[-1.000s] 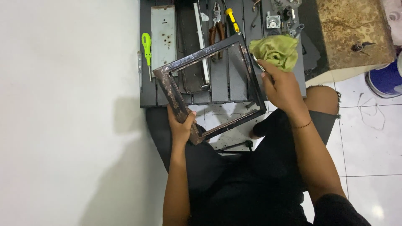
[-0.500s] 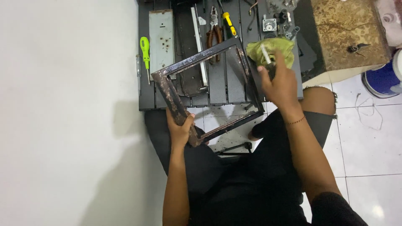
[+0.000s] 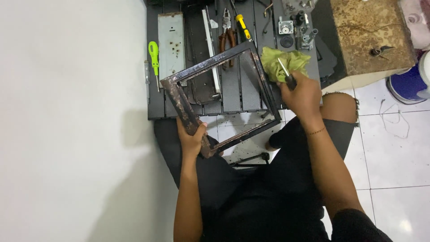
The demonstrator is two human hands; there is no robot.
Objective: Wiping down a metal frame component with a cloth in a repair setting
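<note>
Rusty metal frame [image 3: 215, 67] tilts, its long sides running near-left to far-right; left hand [image 3: 192, 136] grips its near corner, right hand [image 3: 304, 92] seemingly clasps a screwdriver [image 3: 285, 71] on a green cloth [image 3: 282, 60].

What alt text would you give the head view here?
A seated person's left hand holds a rusty rectangular metal frame over a dark slatted table, while the right hand holds a screwdriver against a green cloth. Pliers and a green-handled screwdriver lie behind.
</note>
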